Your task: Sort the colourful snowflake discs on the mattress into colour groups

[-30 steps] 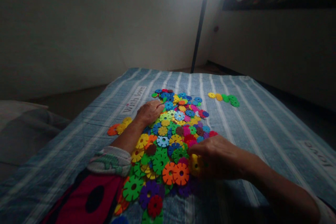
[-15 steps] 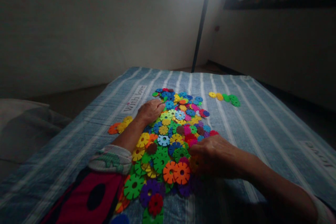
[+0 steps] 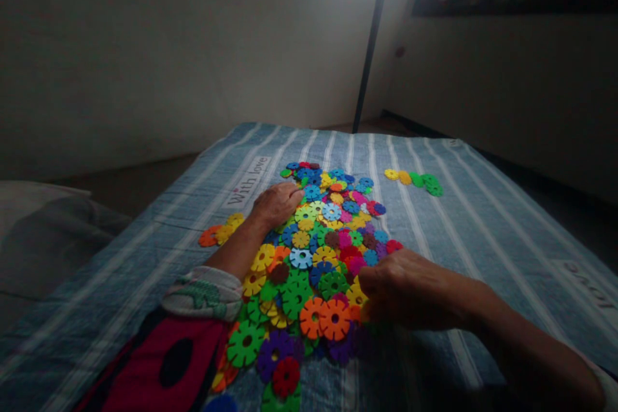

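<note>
A heap of coloured plastic snowflake discs lies on a blue striped bed sheet. My left hand rests on the heap's far left edge, fingers curled over the discs; what it holds, if anything, is hidden. My right hand sits at the heap's near right edge, fingers bent down onto a yellow disc beside two orange discs. Whether it grips the yellow disc is not clear.
A short row of yellow, orange and green discs lies apart at the far right. A small orange and yellow group lies left of my forearm. A dark pole stands beyond the bed's far end. A pillow is at left.
My right hand has slid a little to the right and nearer, uncovering the yellow disc under its fingertips. My left hand has stayed in place.
</note>
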A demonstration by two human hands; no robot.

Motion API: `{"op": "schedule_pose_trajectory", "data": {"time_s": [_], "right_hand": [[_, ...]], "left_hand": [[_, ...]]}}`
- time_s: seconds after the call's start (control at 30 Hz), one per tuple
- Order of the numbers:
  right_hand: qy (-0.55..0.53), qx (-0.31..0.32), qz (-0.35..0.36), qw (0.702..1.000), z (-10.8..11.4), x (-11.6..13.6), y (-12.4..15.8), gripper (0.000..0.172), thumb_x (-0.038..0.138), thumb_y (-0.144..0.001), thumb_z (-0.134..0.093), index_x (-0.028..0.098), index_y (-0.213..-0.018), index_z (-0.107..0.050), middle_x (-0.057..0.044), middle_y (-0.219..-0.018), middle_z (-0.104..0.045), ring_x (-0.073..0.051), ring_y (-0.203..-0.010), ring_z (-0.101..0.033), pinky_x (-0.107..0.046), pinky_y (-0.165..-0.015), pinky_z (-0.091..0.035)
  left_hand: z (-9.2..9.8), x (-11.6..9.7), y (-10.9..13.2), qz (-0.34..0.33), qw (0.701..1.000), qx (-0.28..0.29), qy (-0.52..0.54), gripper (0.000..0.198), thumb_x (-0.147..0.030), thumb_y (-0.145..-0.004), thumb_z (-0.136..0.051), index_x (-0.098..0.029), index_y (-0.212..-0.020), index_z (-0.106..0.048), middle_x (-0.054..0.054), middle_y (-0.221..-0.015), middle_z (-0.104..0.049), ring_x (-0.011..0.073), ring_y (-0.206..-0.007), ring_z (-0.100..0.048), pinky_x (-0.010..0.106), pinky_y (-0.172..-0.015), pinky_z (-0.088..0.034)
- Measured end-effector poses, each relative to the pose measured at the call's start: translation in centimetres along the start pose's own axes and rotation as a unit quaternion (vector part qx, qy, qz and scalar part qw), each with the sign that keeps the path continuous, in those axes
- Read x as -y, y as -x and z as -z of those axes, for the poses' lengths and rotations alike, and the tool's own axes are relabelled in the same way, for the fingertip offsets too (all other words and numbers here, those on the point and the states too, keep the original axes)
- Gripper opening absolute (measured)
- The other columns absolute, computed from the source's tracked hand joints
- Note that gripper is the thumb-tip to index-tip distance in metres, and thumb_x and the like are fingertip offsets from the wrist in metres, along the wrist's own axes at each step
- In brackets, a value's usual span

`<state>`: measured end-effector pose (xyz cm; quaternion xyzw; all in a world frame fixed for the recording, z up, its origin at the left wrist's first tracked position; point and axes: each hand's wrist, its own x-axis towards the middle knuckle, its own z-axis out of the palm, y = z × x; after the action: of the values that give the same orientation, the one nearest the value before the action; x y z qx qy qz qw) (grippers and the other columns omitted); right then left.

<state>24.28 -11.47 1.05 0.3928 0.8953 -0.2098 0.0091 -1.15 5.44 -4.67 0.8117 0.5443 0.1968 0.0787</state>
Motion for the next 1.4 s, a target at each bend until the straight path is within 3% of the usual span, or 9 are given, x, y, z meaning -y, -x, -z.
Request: {"op": "schedule_pose_trajectory", "data": {"time_s": [0.2, 0.37, 0.53, 0.77, 0.97, 1.17, 1.4], "right_hand": [[0.018, -0.065, -0.106, 0.992, 2.1, -1.9, 0.9, 0.010, 0.022, -0.083, -0.059, 0.020, -0.075, -0.054, 0.005, -0.058, -0.049, -0.007, -0.048, -0.036, -0.025, -0.049, -0.018], [0.107, -0.044, -0.213, 0.970, 2.4, -3.9, 0.7, 0.013, 0.028, -0.084, -0.061, 0.021, -0.073, -0.057, 0.001, -0.061, -0.055, -0.010, -0.054, -0.044, -0.025, -0.051, -0.019], [0.142, -0.044, -0.219, 0.964, 1.9, -5.0, 0.3, 0.008, 0.030, -0.083, -0.063, 0.022, -0.083, -0.061, 0.000, -0.069, -0.061, -0.013, -0.061, -0.051, -0.025, -0.053, -0.021], [0.090, -0.036, -0.219, 0.971, 1.6, -5.5, 0.1, 0.006, 0.027, -0.082, -0.063, 0.021, -0.082, -0.063, -0.001, -0.071, -0.063, -0.012, -0.062, -0.053, -0.024, -0.054, -0.024], [0.101, -0.052, -0.229, 0.967, 1.7, -5.4, 0.5, 0.026, 0.030, -0.078, -0.067, 0.023, -0.103, -0.065, -0.006, -0.087, -0.070, -0.020, -0.079, -0.063, -0.027, -0.062, -0.035], [0.102, -0.028, -0.216, 0.971, 1.9, -4.8, 0.6, 0.029, 0.037, -0.074, -0.072, 0.022, -0.098, -0.068, -0.008, -0.095, -0.070, -0.025, -0.089, -0.064, -0.029, -0.068, -0.041], [0.097, 0.004, -0.233, 0.968, 2.2, -4.6, 0.3, 0.024, 0.035, -0.077, -0.067, 0.019, -0.096, -0.067, -0.009, -0.096, -0.068, -0.022, -0.087, -0.062, -0.027, -0.065, -0.037]], "left_hand": [[0.2, -0.2, 0.0, -0.003, 1.000, 0.003, 0.004, 0.036, -0.041, -0.086, -0.036, -0.021, -0.080, -0.066, 0.006, -0.095, -0.070, 0.0209, -0.096, -0.061, 0.028, -0.088, -0.047], [0.2, -0.2, 0.0, 0.000, 1.000, 0.005, -0.002, 0.035, -0.039, -0.086, -0.037, -0.021, -0.081, -0.066, 0.005, -0.096, -0.070, 0.0206, -0.098, -0.061, 0.028, -0.088, -0.047], [0.1, -0.1, 0.0, 0.002, 1.000, 0.004, -0.009, 0.033, -0.039, -0.086, -0.038, -0.022, -0.082, -0.066, 0.004, -0.096, -0.071, 0.0203, -0.101, -0.061, 0.028, -0.090, -0.047], [0.0, 0.0, -0.1, 0.005, 1.000, 0.013, -0.023, 0.039, -0.040, -0.088, -0.033, -0.020, -0.087, -0.066, 0.009, -0.106, -0.070, 0.0225, -0.107, -0.061, 0.032, -0.096, -0.045], [0.1, -0.1, -0.1, -0.001, 1.000, 0.003, -0.019, 0.036, -0.039, -0.087, -0.035, -0.021, -0.085, -0.066, 0.007, -0.101, -0.071, 0.0216, -0.105, -0.061, 0.030, -0.094, -0.047], [0.1, 0.0, -0.1, 0.003, 1.000, 0.007, -0.023, 0.038, -0.040, -0.088, -0.034, -0.020, -0.086, -0.067, 0.008, -0.102, -0.071, 0.0219, -0.105, -0.061, 0.030, -0.094, -0.046], [0.1, -0.2, -0.1, 0.005, 1.000, 0.005, -0.028, 0.037, -0.038, -0.087, -0.035, -0.021, -0.086, -0.068, 0.007, -0.101, -0.071, 0.0220, -0.102, -0.063, 0.031, -0.092, -0.047]]}}
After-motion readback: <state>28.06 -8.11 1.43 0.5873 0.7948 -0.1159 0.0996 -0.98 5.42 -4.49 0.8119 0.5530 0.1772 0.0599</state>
